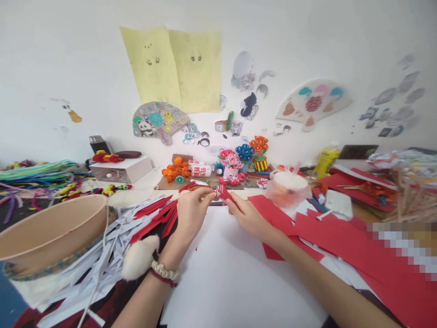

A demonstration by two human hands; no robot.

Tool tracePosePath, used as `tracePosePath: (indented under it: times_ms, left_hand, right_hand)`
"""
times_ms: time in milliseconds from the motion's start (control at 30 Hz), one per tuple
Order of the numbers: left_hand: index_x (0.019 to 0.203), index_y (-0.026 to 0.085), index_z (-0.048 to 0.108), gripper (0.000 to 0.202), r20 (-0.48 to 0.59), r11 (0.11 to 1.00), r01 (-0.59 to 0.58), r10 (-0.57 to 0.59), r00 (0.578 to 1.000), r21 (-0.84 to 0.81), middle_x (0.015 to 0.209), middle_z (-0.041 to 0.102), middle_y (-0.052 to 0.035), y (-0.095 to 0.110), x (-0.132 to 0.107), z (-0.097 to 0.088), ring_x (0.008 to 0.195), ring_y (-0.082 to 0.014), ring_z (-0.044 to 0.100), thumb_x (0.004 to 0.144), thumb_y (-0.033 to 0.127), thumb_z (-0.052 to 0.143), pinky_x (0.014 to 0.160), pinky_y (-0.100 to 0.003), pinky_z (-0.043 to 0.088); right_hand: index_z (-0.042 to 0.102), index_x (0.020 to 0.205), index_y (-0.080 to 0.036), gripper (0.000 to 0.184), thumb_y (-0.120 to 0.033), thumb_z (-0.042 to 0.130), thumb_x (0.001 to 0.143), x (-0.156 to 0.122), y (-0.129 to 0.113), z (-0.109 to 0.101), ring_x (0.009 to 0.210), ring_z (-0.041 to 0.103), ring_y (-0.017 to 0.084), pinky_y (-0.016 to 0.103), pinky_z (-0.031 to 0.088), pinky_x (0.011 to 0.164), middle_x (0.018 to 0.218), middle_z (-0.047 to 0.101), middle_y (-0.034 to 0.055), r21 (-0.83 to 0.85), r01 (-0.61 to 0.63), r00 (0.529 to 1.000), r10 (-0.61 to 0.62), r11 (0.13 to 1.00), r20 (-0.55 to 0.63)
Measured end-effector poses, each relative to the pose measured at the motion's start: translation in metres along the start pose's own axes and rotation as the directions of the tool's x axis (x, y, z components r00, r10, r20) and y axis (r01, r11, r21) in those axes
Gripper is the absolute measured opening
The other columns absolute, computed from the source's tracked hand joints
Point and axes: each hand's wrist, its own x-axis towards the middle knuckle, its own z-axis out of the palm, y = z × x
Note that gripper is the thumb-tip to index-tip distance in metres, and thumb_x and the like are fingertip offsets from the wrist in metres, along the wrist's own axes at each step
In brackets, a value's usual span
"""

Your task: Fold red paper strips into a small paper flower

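Note:
Both hands meet over the far end of a white sheet (pixel 235 273). Between them is a small piece of folded red paper (pixel 223 193) with white stripes. My left hand (pixel 194 205) pinches its left end between thumb and finger. My right hand (pixel 244 212) grips its lower right side, fingers closed round it. The exact fold is partly hidden by the fingertips. Left of my left hand lie red paper strips (pixel 155 218) and many white paper strips (pixel 109 241). Red paper sheets (pixel 327 232) lie right of my right hand.
A beige basin (pixel 54 228) stands at the left, and a fluffy white object (pixel 139 257) lies by my left wrist. At the back are orange flowers (pixel 176 169), small red-and-white folded pieces (pixel 234 181), a plastic-wrapped tub (pixel 287 187) and a yellow bottle (pixel 326 159).

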Motion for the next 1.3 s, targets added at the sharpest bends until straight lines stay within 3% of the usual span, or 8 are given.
tracePosePath:
  times_ms: [267, 400, 533, 767, 967, 1133, 1300]
  left_hand:
    - [0.08, 0.021, 0.072, 0.015, 0.023, 0.995, -0.018, 0.016, 1.0, 0.103, 0.072, 0.074, -0.0007, 0.007, -0.002, 0.002, 0.06, -0.0158, 0.065, 0.082, 0.03, 0.059, 0.056, -0.023, 0.043]
    - [0.077, 0.021, 0.07, 0.014, -0.003, 0.986, -0.073, 0.074, 0.997, 0.15, 0.07, 0.074, 0.0002, 0.006, -0.005, 0.004, 0.062, -0.0153, 0.066, 0.084, 0.027, 0.059, 0.061, -0.023, 0.042]
    - [0.077, 0.021, 0.069, 0.015, -0.013, 0.972, -0.101, 0.106, 0.994, 0.21, 0.071, 0.074, -0.0001, 0.005, -0.006, 0.006, 0.064, -0.0154, 0.066, 0.084, 0.029, 0.059, 0.06, -0.023, 0.04]
    - [0.075, 0.02, 0.067, 0.017, -0.002, 0.994, -0.107, 0.107, 0.994, 0.011, 0.069, 0.072, 0.0017, 0.016, -0.009, 0.004, 0.057, -0.0114, 0.059, 0.083, 0.03, 0.056, 0.058, -0.021, 0.042]
    - [0.079, 0.018, 0.068, 0.017, 0.017, 0.986, -0.132, 0.135, 0.991, -0.103, 0.071, 0.071, 0.0006, 0.019, -0.009, 0.002, 0.059, -0.0112, 0.058, 0.082, 0.028, 0.055, 0.058, -0.02, 0.044]
    - [0.076, 0.017, 0.068, 0.016, 0.042, 0.978, -0.138, 0.146, 0.988, -0.155, 0.072, 0.071, -0.001, 0.016, -0.007, 0.0, 0.061, -0.0122, 0.061, 0.082, 0.026, 0.056, 0.06, -0.021, 0.046]
    - [0.078, 0.017, 0.068, 0.017, 0.069, 0.964, -0.156, 0.175, 0.982, -0.217, 0.072, 0.071, -0.0019, 0.017, -0.006, -0.002, 0.062, -0.0125, 0.062, 0.083, 0.027, 0.056, 0.061, -0.021, 0.048]
  right_hand:
    - [0.044, 0.081, -0.022, 0.035, -0.051, 0.031, 0.096, 0.001, 0.0, 0.002, 0.058, 0.041, 0.014, 0.027, 0.031, 0.056, 0.064, 0.045, -0.0026, 0.025, -0.026, 1.0, 0.026, 0.999, -0.006]
    - [0.042, 0.073, -0.021, 0.049, -0.062, 0.025, 0.094, 0.002, 0.002, 0.003, 0.062, 0.043, 0.015, 0.029, 0.035, 0.06, 0.066, 0.044, -0.0008, 0.113, -0.031, 0.999, 0.035, 0.993, -0.032]
    - [0.043, 0.074, -0.021, 0.052, -0.07, 0.034, 0.086, 0.005, 0.001, 0.003, 0.061, 0.039, 0.014, 0.028, 0.033, 0.058, 0.067, 0.042, -0.0017, 0.24, -0.076, 0.997, 0.08, 0.968, -0.009]
    - [0.045, 0.076, -0.02, 0.046, -0.066, 0.046, 0.084, 0.008, -0.003, -0.001, 0.054, 0.031, 0.01, 0.024, 0.023, 0.049, 0.062, 0.039, -0.0041, 0.481, -0.226, 0.973, 0.173, 0.847, 0.151]
    - [0.053, 0.089, -0.019, 0.035, -0.053, 0.053, 0.087, 0.008, 0.001, -0.007, 0.058, 0.039, 0.011, 0.024, 0.029, 0.05, 0.068, 0.044, -0.0018, 0.658, -0.262, 0.957, 0.101, 0.706, 0.273]
    - [0.058, 0.092, -0.017, 0.033, -0.05, 0.053, 0.089, 0.008, 0.0, -0.012, 0.06, 0.046, 0.013, 0.026, 0.037, 0.056, 0.069, 0.048, -0.0005, 0.664, -0.221, 0.96, 0.039, 0.714, 0.277]
    - [0.062, 0.09, -0.016, 0.04, -0.055, 0.057, 0.084, 0.009, 0.004, -0.014, 0.062, 0.047, 0.013, 0.027, 0.04, 0.06, 0.071, 0.053, 0.001, 0.57, -0.188, 0.979, 0.109, 0.8, 0.171]
